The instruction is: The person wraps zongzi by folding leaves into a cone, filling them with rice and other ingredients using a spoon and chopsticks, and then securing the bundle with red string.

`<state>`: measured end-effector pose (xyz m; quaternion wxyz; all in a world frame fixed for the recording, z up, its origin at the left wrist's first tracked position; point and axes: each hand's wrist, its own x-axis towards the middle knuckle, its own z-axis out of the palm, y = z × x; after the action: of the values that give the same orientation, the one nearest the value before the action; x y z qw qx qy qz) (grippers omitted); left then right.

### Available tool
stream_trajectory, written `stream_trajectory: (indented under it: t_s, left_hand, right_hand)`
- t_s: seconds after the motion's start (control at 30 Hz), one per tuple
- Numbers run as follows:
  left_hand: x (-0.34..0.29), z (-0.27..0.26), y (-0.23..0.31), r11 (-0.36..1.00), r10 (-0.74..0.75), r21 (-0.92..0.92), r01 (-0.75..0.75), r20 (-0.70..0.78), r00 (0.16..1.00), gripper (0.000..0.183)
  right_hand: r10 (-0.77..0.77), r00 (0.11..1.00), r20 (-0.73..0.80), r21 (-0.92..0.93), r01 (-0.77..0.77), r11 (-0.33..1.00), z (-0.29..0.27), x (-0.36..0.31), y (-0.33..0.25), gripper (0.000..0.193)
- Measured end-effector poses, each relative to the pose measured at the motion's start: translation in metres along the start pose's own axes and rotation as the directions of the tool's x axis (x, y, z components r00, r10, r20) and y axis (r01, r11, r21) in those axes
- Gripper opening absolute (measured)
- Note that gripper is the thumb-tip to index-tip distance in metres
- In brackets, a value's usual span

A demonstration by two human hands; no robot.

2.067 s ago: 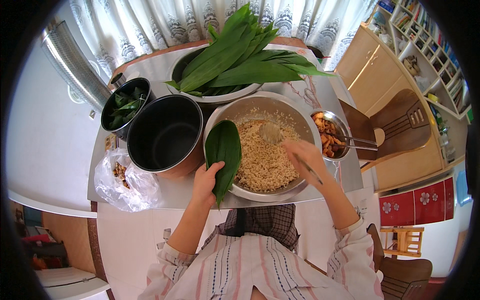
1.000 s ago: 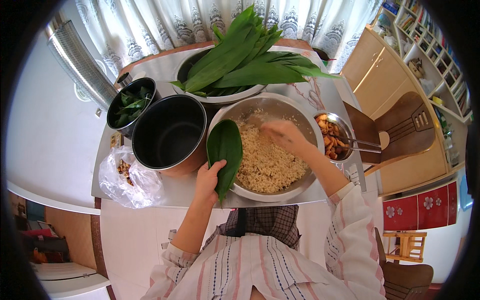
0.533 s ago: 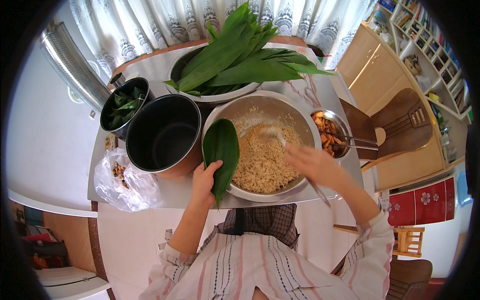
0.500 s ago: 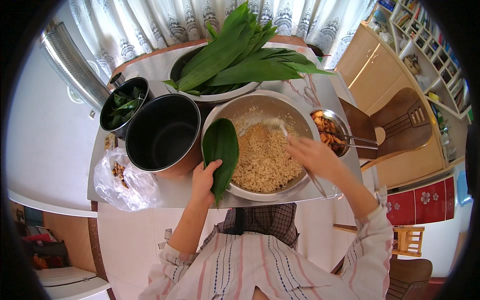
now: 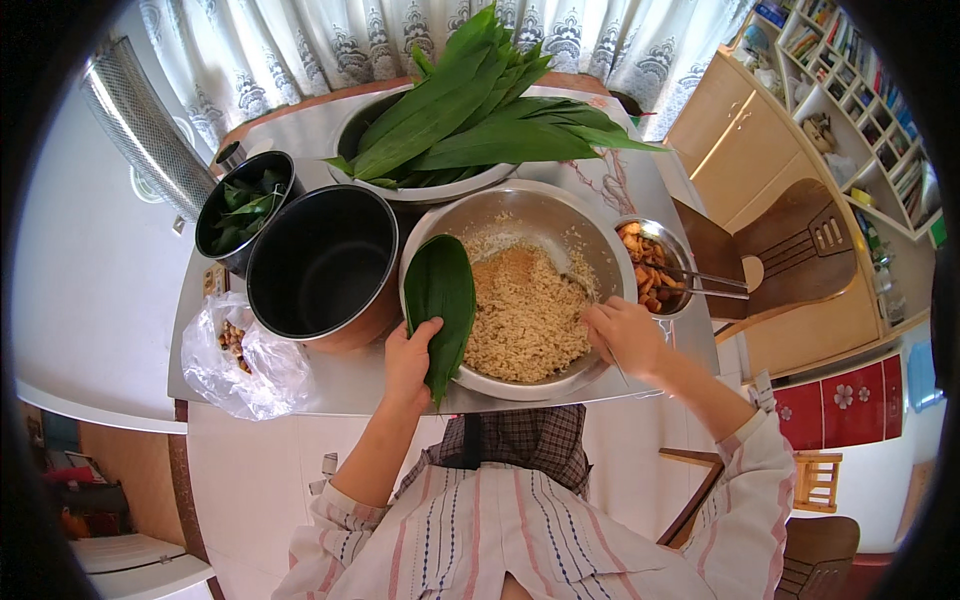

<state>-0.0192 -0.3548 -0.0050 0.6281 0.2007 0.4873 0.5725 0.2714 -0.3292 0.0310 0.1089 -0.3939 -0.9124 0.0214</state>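
My left hand [image 5: 408,362] is closed on the lower end of a broad green leaf [image 5: 440,300], thumb on top. The leaf stands tilted over the left rim of a wide steel bowl [image 5: 612,240]. Inside that bowl lies light brown rice [image 5: 525,335], with a darker patch toward the back left. My right hand [image 5: 625,340] grips a metal spoon [image 5: 580,283] over the bowl's right side. The spoon's head reaches into the rice at the right edge and is partly hidden; its thin handle shows below my fingers.
Behind stands a basin [image 5: 350,130] heaped with long leaves [image 5: 500,145]. To the left are a large black-lined pot [image 5: 325,265], a smaller pot [image 5: 210,215] holding wrapped green leaves and a plastic bag [image 5: 265,380] of nuts or beans. At right, tongs [image 5: 715,285] rest in a meat-filled bowl [image 5: 630,225].
My right hand has moved slightly nearer and to the right, and the spoon's head has shifted to the rice's right edge. My left hand still holds the leaf in nearly the same place.
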Motion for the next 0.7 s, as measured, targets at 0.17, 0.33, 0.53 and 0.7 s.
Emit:
stream_trajectory:
  t_s: [0.17,0.33,0.53,0.7]
  left_hand:
    - [-0.001,0.004,0.003,1.000,0.002,0.009,-0.002,-0.004,1.000,0.022]
    - [-0.002,0.005,0.003,1.000,0.020,0.004,-0.020,-0.035,0.999,0.022]
    - [0.000,0.002,0.000,1.000,0.027,-0.008,-0.027,-0.028,0.999,0.021]
    - [-0.001,0.001,-0.002,0.999,0.036,-0.020,-0.036,-0.029,0.999,0.021]
  right_hand:
    - [0.127,0.983,-0.132,0.157,-0.106,0.982,-0.008,-0.009,-0.048,0.015]
    - [-0.295,0.918,-0.265,-0.239,0.234,0.942,-0.002,-0.004,-0.075,0.019]
    - [-0.329,0.943,-0.054,-0.524,0.254,0.813,-0.010,0.022,-0.010,0.018]
    - [-0.096,0.992,0.087,-0.275,0.117,0.954,-0.012,0.003,-0.024,0.017]
